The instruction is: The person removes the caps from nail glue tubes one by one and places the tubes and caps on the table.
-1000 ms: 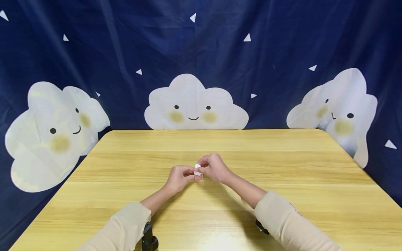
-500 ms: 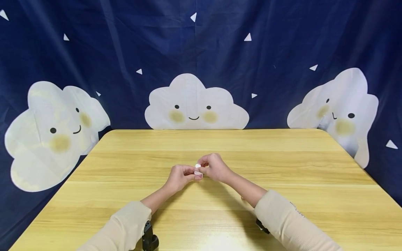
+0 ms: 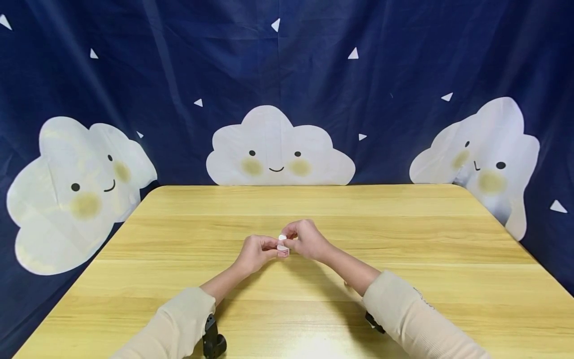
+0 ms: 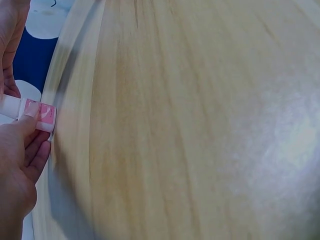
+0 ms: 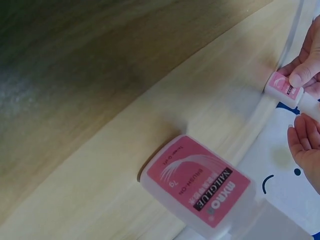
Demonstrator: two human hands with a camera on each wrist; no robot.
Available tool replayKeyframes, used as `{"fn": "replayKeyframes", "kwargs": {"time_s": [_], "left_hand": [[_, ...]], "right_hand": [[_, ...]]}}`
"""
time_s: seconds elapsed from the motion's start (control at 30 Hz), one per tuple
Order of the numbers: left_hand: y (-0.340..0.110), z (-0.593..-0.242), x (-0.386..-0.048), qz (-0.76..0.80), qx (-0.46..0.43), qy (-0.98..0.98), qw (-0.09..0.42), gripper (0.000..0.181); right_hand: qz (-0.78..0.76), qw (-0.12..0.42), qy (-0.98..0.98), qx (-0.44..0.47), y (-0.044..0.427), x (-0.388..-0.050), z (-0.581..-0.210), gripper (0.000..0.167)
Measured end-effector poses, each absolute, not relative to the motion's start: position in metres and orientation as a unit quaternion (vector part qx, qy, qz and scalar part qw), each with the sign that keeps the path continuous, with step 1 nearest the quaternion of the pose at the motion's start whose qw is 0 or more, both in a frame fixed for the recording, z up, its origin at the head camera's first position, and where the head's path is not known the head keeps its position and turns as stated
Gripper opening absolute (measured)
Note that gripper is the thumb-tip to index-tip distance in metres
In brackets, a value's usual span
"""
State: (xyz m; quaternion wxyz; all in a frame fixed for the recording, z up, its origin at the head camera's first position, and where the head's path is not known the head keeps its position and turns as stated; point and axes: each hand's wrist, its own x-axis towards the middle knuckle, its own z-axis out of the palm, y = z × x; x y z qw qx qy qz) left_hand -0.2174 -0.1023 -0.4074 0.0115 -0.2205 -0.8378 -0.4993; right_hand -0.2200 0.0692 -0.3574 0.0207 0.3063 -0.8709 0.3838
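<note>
A small nail glue bottle (image 3: 283, 253) with a pink label is held upright over the middle of the table. My left hand (image 3: 253, 256) grips its body; in the left wrist view the thumb lies across the pink label (image 4: 47, 114). At its white cap (image 3: 282, 238) my right hand (image 3: 308, 241) pinches with thumb and fingers. Part of the cap is hidden behind these fingers. A second nail glue bottle (image 5: 197, 185), white-capped and pink-labelled, stands close to the right wrist camera; the right forearm mostly hides it in the head view.
The wooden table (image 3: 179, 279) has rounded far corners and meets a dark blue curtain (image 3: 314, 75) printed with white clouds. A black wrist camera (image 3: 213, 339) hangs under the left sleeve, and another black mount (image 3: 374, 323) shows under the right.
</note>
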Motion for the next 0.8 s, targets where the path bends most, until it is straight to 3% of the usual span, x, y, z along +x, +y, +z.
{"fn": "replayKeyframes", "kwargs": {"time_s": [0.47, 0.8], "left_hand": [[-0.1041, -0.4079, -0.2196, -0.498, -0.229, -0.837, -0.004, 0.015], [-0.1048, -0.4105, -0.2215, -0.511, -0.234, -0.827, 0.005, 0.018]], "right_hand": [[0.370, 0.006, -0.872, 0.321, 0.0708, -0.2215, -0.3567, 0.003], [0.405, 0.030, -0.863, 0.300, 0.0694, -0.2215, -0.3612, 0.008]]}}
